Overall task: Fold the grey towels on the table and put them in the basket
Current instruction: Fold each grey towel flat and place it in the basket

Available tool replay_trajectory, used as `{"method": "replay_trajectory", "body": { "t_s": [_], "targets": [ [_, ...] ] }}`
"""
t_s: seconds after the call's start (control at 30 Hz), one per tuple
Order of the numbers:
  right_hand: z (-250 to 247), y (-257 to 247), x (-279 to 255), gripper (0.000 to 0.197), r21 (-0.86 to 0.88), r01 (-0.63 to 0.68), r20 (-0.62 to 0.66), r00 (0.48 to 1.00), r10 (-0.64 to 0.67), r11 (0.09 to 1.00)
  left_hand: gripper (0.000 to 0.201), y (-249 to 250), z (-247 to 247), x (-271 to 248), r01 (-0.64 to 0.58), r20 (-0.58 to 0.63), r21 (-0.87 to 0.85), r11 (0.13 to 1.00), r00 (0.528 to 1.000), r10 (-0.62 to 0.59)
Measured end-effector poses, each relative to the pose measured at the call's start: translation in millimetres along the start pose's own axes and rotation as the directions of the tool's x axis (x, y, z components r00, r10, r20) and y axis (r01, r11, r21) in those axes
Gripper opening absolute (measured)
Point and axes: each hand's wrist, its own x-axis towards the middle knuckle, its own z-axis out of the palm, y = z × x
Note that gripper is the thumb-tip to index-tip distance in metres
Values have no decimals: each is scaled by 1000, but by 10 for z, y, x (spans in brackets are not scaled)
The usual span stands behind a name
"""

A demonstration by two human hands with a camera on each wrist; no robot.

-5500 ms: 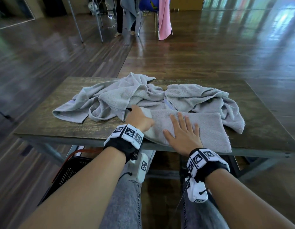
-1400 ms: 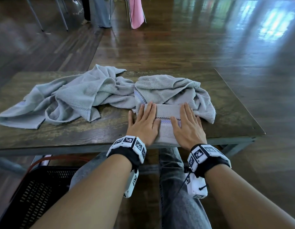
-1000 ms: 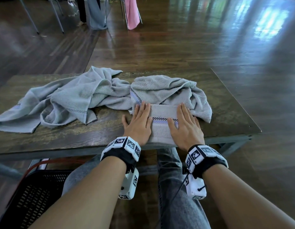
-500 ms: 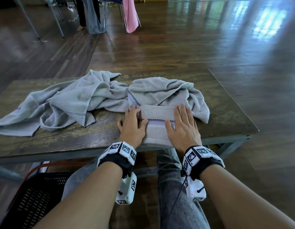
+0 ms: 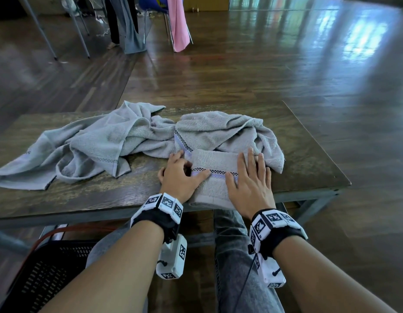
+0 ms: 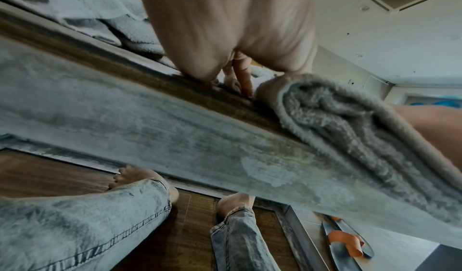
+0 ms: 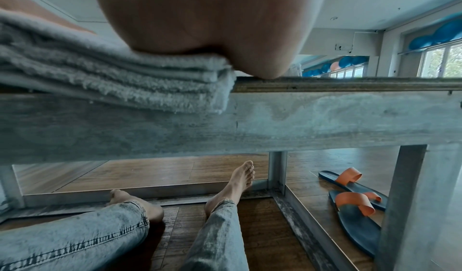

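Left hand point(image 5: 180, 177) gripping, right hand point(image 5: 249, 181) flat on the soft, limp folded grey towel point(image 5: 215, 163): best lifted by both side edges.

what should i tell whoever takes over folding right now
Left hand: fingers curling round the left edge of the folded towel, thumb on top.
Right hand: flat on the towel's right side, fingers straight.
Folded towel sits at the table's near edge.
Done: one towel folded.
Left: put it in the basket on the floor to the left; the crumpled towels behind remain unfolded.
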Motion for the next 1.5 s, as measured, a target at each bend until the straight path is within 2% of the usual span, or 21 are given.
{"method": "replay_trajectory", "body": {
  "t_s": [0.1, 0.23, 0.33, 0.37, 0.43, 0.5, 0.57, 0.63, 0.73, 0.83, 0.97, 1.03, 1.1, 1.17, 1.27, 1.37, 1.5],
  "targets": [
    [-25, -27, -35, 74, -5, -23, 29, 999, 23, 1000, 63, 61, 6, -39, 22, -9, 53, 998, 1000, -22],
    [-77, -60, -55, 73, -50, -36, 77, 996, 40, 998, 48, 255, 23, -136, 160, -86, 222, 962, 986, -145],
    [-129, -119, -86, 73, -26, -71, 128, 989, 74, 997, 39, 350, -26, -210, 105, -94, 284, 953, 992, -81],
    [-147, -151, -105, 74, 8, -90, 138, 986, 88, 996, 36, 350, -63, -235, 69, -92, 239, 969, 995, -48],
    [-184, -233, -159, 76, 119, -126, 126, 986, 111, 985, 30, 319, -185, -291, 38, -66, -30, 999, 997, -40],
    [-229, -339, -219, 76, 264, -155, 85, 987, 137, 952, 25, 258, -348, -346, 65, 8, -340, 938, 998, -67],
    [-273, -475, -260, 73, 399, -183, 73, 983, 168, 899, 21, 171, -539, -408, 103, 43, -504, 858, 995, -95],
    [-313, -642, -279, 68, 507, -185, 93, 983, 160, 842, 20, 53, -738, -462, 139, 70, -598, 789, 990, -122],
    [-387, -982, -270, 57, 633, -145, 165, 985, 51, 760, 22, -164, -1041, -543, 184, 106, -734, 654, 982, -157],
    [-431, -1399, -245, 56, 704, -85, 181, 981, -62, 705, 13, -454, -1333, -655, 184, 93, -837, 515, 976, -197],
    [-342, -2017, -254, 62, 777, -6, 200, 951, -237, 630, 18, -939, -1713, -909, 164, 11, -877, 452, 947, -321],
    [-240, -2344, -312, 62, 784, 37, 227, 912, -342, 619, 21, -1244, -1887, -1119, 155, -43, -880, 449, 915, -401],
    [-71, -2673, -402, 65, 804, 60, 270, 850, -453, 592, 27, -1590, -2016, -1369, 166, -95, -872, 461, 866, -491],
    [146, -2984, -541, 69, 784, 124, 302, 780, -548, 608, 29, -1939, -2087, -1651, 194, -144, -860, 471, 794, -590],
    [535, -3361, -831, 70, 776, 193, 361, 645, -674, 601, 26, -2442, -2086, -2091, 227, -179, -868, 441, 686, -705],
    [926, -3629, -1132, 70, 747, 193, 459, 543, -703, 637, 26, -2926, -1968, -2509, 292, -178, -868, 402, 573, -800],
    [1427, -3848, -1434, 59, 633, 237, 609, 436, -663, 737, 32, -3438, -1679, -2906, 443, -174, -820, 362, 410, -895]
  ]
}}
